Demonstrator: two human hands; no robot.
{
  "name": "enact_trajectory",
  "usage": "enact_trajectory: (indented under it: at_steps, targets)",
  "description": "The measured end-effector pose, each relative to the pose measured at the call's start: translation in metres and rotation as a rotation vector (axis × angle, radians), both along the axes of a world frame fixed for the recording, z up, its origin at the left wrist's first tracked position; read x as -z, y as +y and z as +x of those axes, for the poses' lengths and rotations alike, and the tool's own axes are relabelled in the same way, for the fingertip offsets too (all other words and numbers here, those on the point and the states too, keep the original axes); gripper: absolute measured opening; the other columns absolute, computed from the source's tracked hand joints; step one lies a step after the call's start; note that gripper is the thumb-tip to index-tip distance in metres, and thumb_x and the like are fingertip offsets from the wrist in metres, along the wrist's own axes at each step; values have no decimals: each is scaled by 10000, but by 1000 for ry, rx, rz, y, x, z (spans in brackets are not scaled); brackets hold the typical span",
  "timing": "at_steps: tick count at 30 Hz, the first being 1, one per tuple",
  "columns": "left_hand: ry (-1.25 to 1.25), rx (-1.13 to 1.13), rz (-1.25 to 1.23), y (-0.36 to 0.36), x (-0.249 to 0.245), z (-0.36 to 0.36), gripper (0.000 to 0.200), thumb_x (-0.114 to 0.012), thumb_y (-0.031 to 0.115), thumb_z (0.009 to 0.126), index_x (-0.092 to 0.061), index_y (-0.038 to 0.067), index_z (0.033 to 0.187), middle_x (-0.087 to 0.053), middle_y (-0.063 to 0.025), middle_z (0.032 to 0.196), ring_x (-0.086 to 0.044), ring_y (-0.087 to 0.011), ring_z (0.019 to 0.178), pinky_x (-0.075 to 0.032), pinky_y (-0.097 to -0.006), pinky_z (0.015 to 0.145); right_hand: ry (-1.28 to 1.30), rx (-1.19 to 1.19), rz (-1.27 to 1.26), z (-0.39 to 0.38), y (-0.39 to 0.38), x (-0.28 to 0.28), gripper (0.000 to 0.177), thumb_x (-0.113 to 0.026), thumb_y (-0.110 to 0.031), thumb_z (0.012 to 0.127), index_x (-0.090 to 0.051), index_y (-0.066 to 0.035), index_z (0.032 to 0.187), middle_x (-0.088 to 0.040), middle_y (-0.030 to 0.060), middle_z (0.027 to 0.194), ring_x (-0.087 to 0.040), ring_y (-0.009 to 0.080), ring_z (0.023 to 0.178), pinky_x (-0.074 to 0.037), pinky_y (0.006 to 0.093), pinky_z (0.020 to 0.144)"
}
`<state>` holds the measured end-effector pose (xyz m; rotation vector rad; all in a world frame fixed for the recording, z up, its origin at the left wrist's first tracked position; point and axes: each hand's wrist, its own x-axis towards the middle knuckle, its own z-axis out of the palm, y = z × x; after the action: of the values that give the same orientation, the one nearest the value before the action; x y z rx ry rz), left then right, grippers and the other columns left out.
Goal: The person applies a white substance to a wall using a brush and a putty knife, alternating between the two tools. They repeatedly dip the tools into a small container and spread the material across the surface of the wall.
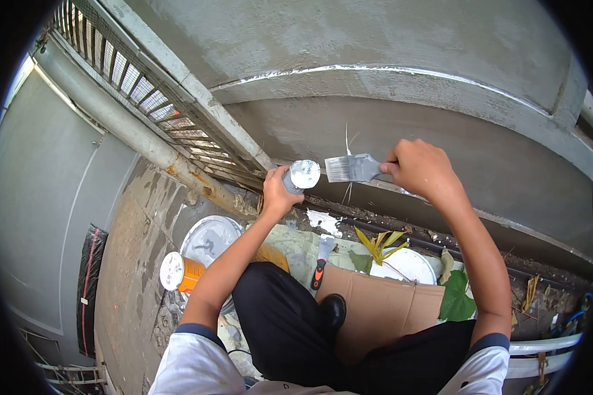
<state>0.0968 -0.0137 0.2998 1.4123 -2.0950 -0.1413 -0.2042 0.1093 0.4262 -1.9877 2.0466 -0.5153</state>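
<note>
My left hand [279, 195] is wrapped around a small grey container with a white, paint-smeared top [305, 174]. In my right hand [420, 166] is a flat paintbrush [357, 168], gripped by its handle and pointing left. Grey paint coats the brush's base, and its pale bristle tips are just right of the container. Behind the brush stands the grey wall [389, 122]. A putty knife [321, 260] with a black and orange handle lies on the ground below, beside the cardboard sheet [385, 303].
Left of my knees stand a white bucket with a grey-smeared lid [207, 240] and an orange can [190, 273]. A white round lid [407, 265] and green leaves [456, 296] lie at right. A slatted fence [128, 72] and a rusty pipe [158, 155] run along the left.
</note>
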Motion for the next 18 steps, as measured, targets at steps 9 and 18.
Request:
enact_trajectory:
  at_steps: [9,18]
  targets:
    - [-96,172,46,6,-4,-9,705,-826,70,419,-608,27,1088,-598,-160,1055,-595,-323,989,-486,-376,889,-48,-48,126,8,-9,9,229,-675,-275,819,-722,-54,853,-693,174,847,-671,329,849,-523,422,737]
    - [-88,212,58,11,-7,-18,695,-822,58,429,-605,47,1089,-580,-145,1072,-579,-328,1005,-490,-387,888,-174,-79,246,4,-28,32,275,-651,-304,828,-705,-88,666,-702,104,768,-680,294,829,-521,407,764]
